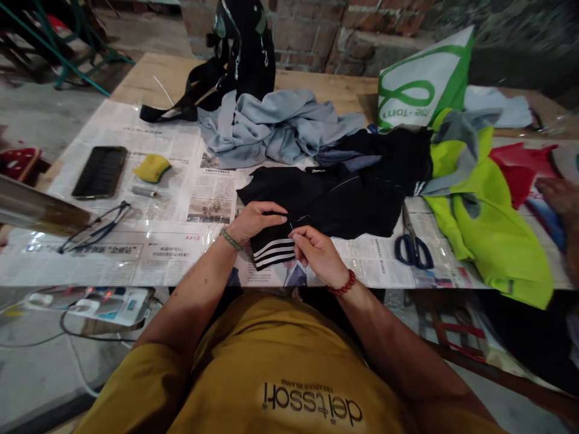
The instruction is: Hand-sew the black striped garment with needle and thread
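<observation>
A black garment piece (312,193) with white stripes at its near corner lies on the newspaper in front of me. My left hand (259,223), with a green bracelet on its wrist, pinches the cloth between thumb and forefinger. Close beside it, my right hand (319,253), wearing a red bracelet, is closed with thumb and forefinger on a thin, pale needle (291,226). A short curl of light thread (304,217) shows against the black cloth near the fingertips. Dark blue-handled scissors (412,244) rest to the right of the garment.
Left are a phone (99,172), yellow sponge (152,168), thread spool (145,191), glasses (102,228) and metal cylinder (40,205). Behind lie grey cloth (280,126), a black bag (248,54) and a white-green bag (423,78). Right are a neon garment (493,205) and another person's hand (561,196).
</observation>
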Demonstrator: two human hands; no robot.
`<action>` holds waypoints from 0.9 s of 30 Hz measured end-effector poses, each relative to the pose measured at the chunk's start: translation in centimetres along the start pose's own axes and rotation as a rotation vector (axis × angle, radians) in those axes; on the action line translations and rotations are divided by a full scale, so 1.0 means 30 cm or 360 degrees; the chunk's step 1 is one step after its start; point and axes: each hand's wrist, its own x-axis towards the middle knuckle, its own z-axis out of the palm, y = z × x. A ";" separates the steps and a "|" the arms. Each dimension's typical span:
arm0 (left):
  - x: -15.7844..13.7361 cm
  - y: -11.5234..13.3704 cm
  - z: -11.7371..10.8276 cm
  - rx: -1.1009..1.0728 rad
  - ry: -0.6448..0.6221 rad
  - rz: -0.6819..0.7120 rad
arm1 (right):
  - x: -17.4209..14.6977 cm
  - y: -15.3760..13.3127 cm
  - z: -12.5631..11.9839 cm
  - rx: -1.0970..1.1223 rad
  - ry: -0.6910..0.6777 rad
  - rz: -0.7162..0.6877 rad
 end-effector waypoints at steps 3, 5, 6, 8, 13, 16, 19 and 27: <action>0.001 -0.002 -0.001 0.0036 -0.0039 0.0023 | 0.007 0.003 0.006 -0.0002 0.0005 0.0005; 0.001 -0.003 -0.001 0.0065 -0.0055 0.0055 | 0.012 0.005 0.009 0.0010 0.0007 0.0014; 0.001 -0.003 -0.001 0.0078 -0.0058 0.0069 | 0.014 0.007 0.011 0.0019 0.0009 0.0020; 0.000 -0.003 -0.001 0.0099 -0.0054 0.0089 | 0.017 0.010 0.013 0.0039 0.0023 0.0037; -0.003 -0.001 0.003 0.0179 -0.0081 0.0193 | 0.022 0.013 0.016 0.0085 0.0047 0.0066; -0.001 -0.005 0.008 0.0273 -0.0092 0.0314 | 0.026 0.013 0.021 0.0148 0.0070 0.0083; 0.001 -0.011 0.014 0.0370 -0.0083 0.0436 | 0.034 0.015 0.031 0.0167 0.0126 0.0104; 0.004 -0.022 0.020 0.0478 -0.0098 0.0555 | 0.079 0.032 0.060 0.0097 0.0276 -0.0008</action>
